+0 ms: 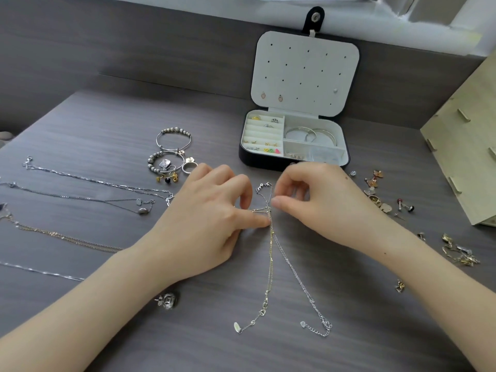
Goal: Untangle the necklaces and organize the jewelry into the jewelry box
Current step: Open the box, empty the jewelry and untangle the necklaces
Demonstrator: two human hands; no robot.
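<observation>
Two thin necklaces, one gold (270, 264) and one silver (300, 283), lie crossed and tangled on the grey table, their clasp ends trailing toward me. My left hand (204, 218) pinches the chains at the knot (268, 210). My right hand (322, 200) pinches the same tangle from the right, fingers curled. Behind the hands stands the jewelry box (343, 157), lid (306, 73) up, with rings, studs and bangles in its compartments.
Several straightened chains (88, 181) lie in rows at the left. Beaded bracelets and rings (171, 154) sit left of the box. Loose earrings (381, 194) are scattered at the right beside a wooden panel (467, 146). A silver charm (167, 300) rests near my left forearm.
</observation>
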